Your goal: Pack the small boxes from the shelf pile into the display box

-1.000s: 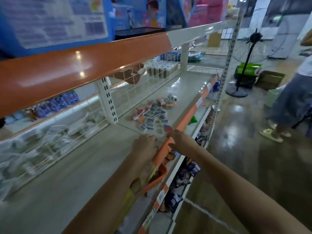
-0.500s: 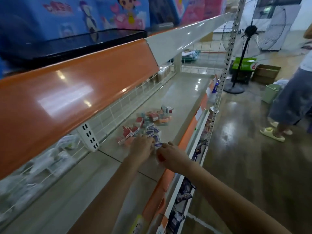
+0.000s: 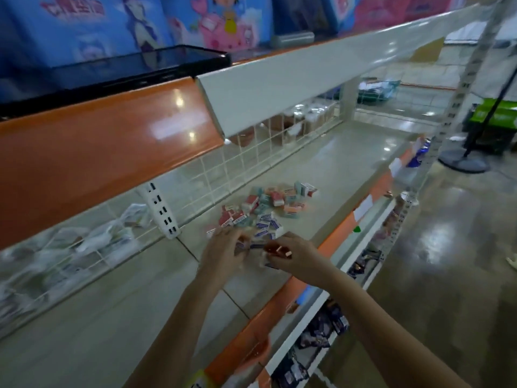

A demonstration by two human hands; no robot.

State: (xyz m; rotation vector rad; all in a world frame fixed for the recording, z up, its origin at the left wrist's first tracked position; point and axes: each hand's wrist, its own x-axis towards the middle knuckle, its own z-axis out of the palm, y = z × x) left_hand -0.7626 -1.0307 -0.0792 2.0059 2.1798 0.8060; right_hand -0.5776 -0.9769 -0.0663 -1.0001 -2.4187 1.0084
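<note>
**Both hands at the pile**

Small boxes (image 3: 268, 210) lie heaped mid-shelf (image 3: 321, 169), nearer its orange front edge. The left hand (image 3: 223, 252) and right hand (image 3: 296, 254) each pinch boxes at the pile's near end.

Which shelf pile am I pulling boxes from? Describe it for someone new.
Find the orange-edged shelf with the white wire grid behind it. The pile of small boxes lies loose on it, just beyond both hands: red, teal and blue-white cartons, unlike the clear bagged goods behind the grid.
</note>
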